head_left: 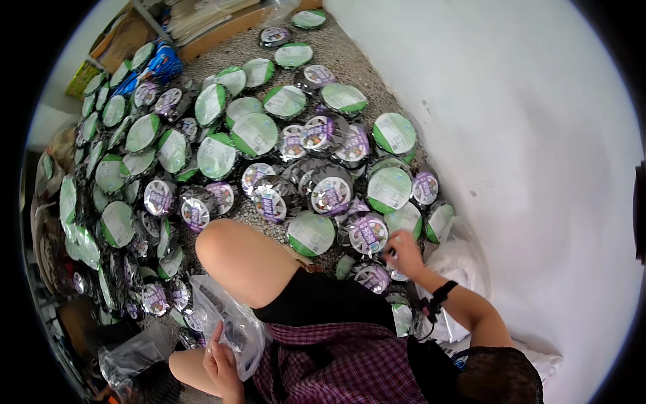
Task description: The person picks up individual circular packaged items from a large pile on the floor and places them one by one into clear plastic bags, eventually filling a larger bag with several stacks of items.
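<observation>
My left hand (221, 365) is low in the view, its fingers bent at the near edge of a clear plastic bag (239, 316) that hangs against my bare knee. What lies inside the bag is hard to make out. Over on the right, my right hand (405, 257) reaches down with curled fingers around something small and dark, slightly blurred. It is right beside a round, film-wrapped package with a purple and white label (369, 233). A green and white round package (311, 233) lies to the left of that one. A dark band with a cable circles my right wrist.
Many similar round packages, green-and-white (254, 133) or purple-labelled (331, 194), cover the speckled floor in loose heaps. A white wall (525, 155) bounds the right side, with a translucent white bag (464, 259) against it. A wooden shelf (222, 30) holding stacked sheets stands at the back.
</observation>
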Demonstrator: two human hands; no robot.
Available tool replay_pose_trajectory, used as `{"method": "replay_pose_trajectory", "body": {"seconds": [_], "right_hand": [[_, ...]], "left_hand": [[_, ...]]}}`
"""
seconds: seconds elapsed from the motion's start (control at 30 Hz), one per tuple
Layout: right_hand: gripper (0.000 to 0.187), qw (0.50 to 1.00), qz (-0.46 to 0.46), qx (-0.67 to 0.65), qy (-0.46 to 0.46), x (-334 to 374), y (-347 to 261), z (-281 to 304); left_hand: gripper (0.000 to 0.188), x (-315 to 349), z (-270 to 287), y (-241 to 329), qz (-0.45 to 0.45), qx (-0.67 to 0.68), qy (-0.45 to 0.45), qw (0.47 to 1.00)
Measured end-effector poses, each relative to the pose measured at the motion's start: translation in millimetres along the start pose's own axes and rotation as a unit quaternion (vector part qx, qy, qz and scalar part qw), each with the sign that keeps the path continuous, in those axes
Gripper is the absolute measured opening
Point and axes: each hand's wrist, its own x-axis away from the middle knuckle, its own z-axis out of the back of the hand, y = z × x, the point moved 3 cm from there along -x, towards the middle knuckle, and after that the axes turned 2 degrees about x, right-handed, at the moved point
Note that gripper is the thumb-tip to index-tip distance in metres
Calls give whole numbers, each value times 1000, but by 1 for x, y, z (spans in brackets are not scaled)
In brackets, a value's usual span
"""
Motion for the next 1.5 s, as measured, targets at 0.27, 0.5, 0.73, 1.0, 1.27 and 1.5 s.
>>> {"method": "replay_pose_trajectory", "body": {"seconds": [0.27,0.5,0.73,1.0,1.27,1.5], "right_hand": [[70,878,-434,-189,71,-38,72,-77],[84,985,72,86,-133,42,-20,-54],[87,864,-358,-150,-320,21,46,-84],[65,983,-86,158,23,-157,98,65],[83,996,-86,26,9,-103,42,41],[97,977,-178,103,-46,-69,84,22]], "left_hand": [[43,-15,-42,-5,-36,-45,-109,992],[42,-13,-47,-3,-9,-42,-94,995],[40,-9,-63,1,-36,-40,-121,991],[40,-13,-57,-2,-41,-36,-114,992],[39,-24,-58,3,-27,-52,-98,993],[37,-26,-63,2,-28,-74,-87,993]]}}
